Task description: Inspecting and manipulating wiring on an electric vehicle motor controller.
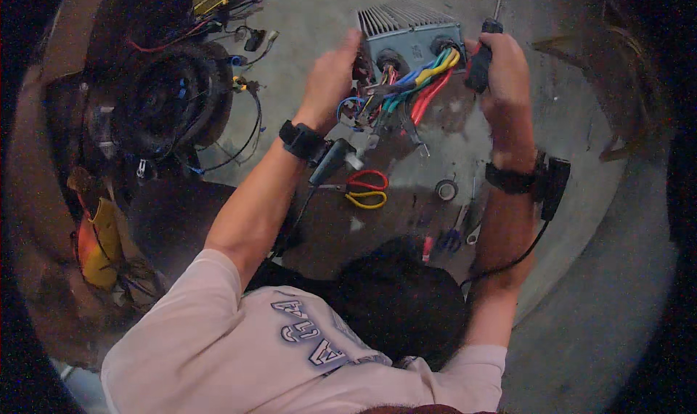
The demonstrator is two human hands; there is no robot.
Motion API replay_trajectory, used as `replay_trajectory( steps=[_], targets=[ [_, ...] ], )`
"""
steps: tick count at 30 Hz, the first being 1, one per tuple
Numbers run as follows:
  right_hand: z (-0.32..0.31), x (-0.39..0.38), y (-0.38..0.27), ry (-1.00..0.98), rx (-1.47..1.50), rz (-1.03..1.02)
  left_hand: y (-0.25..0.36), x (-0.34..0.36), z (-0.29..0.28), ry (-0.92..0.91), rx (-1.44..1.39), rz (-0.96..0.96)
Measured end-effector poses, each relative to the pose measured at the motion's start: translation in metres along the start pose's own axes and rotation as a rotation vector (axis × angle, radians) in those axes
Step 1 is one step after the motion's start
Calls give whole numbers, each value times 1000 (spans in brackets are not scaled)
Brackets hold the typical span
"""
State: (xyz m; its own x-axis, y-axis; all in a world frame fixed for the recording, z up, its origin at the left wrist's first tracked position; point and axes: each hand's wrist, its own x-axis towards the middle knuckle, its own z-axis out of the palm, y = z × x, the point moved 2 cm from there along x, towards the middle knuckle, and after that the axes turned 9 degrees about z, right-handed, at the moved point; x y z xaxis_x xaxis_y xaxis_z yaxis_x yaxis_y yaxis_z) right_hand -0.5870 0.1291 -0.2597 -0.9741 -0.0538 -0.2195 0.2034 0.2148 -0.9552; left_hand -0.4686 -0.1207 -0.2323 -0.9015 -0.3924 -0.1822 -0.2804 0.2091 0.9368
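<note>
A silver finned motor controller [417, 40] is held up in front of me, its end face with two cable outlets turned toward me. Thick coloured wires [428, 80], blue, green, yellow and red, hang from it, with a thinner bundle on the left. My left hand [330, 83] is closed on the controller's left edge; its fingertips are partly hidden behind the box. In my right hand [507, 69] is a screwdriver [477, 69] with a dark handle, its thin shaft pointing away from me. That hand is close to the controller's right side; whether it touches is unclear.
Scissors [367, 189] with red and yellow handles lie on the floor below the controller. Right of them are a tape roll [446, 189] and several small tools. A black wheel [170, 98] and loose cables [254, 123] occupy the left. A cardboard piece [617, 102] lies far right.
</note>
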Motion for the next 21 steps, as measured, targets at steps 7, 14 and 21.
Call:
replay_trajectory(
  steps=[7,14,21],
  targets=[
    [5,-37,-25,49,343,263,9,-13,5,-163,-173,-62],
    [15,-52,-53,25,384,227,5,-18,-15,-78,-211,225],
    [16,-68,-59,102,299,223,6,-30,-19,-194,-136,47]
  ],
)
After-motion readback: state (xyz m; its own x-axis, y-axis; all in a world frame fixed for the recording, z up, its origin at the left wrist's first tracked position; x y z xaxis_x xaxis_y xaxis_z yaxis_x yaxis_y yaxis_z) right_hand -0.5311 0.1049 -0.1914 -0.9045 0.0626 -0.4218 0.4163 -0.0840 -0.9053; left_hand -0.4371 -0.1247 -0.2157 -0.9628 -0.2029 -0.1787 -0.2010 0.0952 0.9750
